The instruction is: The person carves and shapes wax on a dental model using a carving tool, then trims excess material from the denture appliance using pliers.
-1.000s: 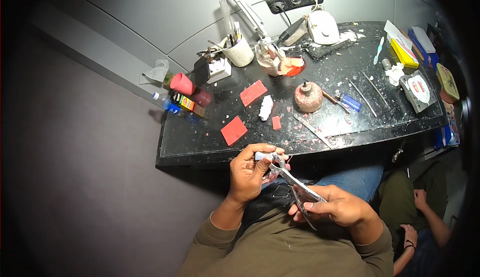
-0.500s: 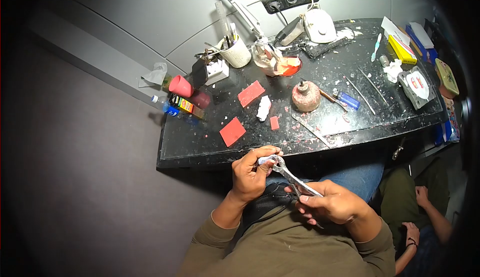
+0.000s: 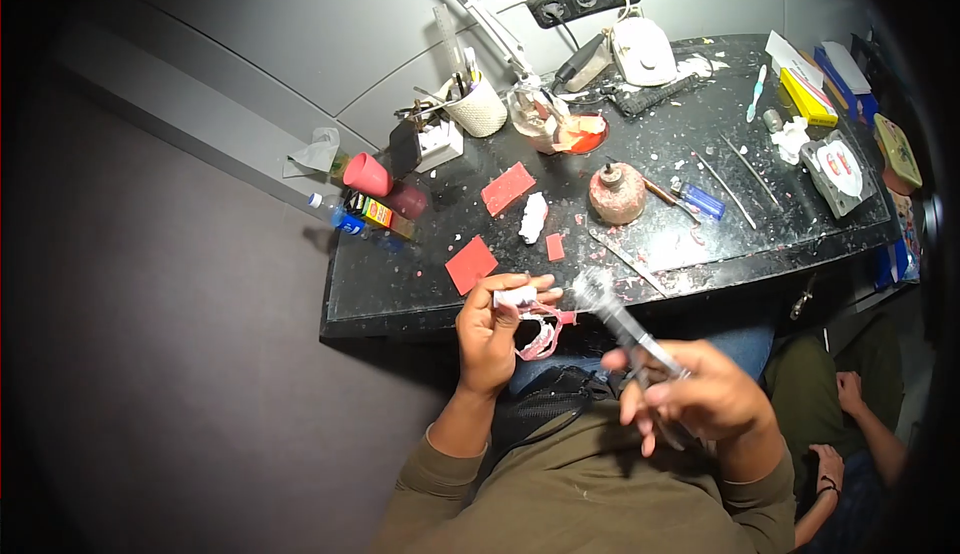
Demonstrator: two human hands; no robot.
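Observation:
Near the table's front edge, my left hand [image 3: 487, 342] is closed on a pink and white dental piece [image 3: 542, 339], whose pink frame hangs out to the right of the fingers. My right hand [image 3: 705, 394] grips metal pliers [image 3: 630, 329] by the handles. The pliers' head is motion-blurred and stands apart from the dental piece, up and to its right. On the table beyond my left hand lie a red wax sheet [image 3: 471, 265], a second red sheet [image 3: 509, 189], a small red square [image 3: 555, 247] and a white lump [image 3: 533, 218].
A pinkish burner [image 3: 617, 193], a blue lighter [image 3: 703, 201] and thin metal tools [image 3: 627, 262] lie mid-table. A tool cup [image 3: 477, 106], pink cup [image 3: 368, 174] and bottle [image 3: 337, 213] stand left. A grey flask [image 3: 838, 176] is right. Another person's hands [image 3: 828, 466] are at lower right.
The pliers have come away from the dental piece and moved up and right with my right hand. More of the pink frame now shows beside my left hand.

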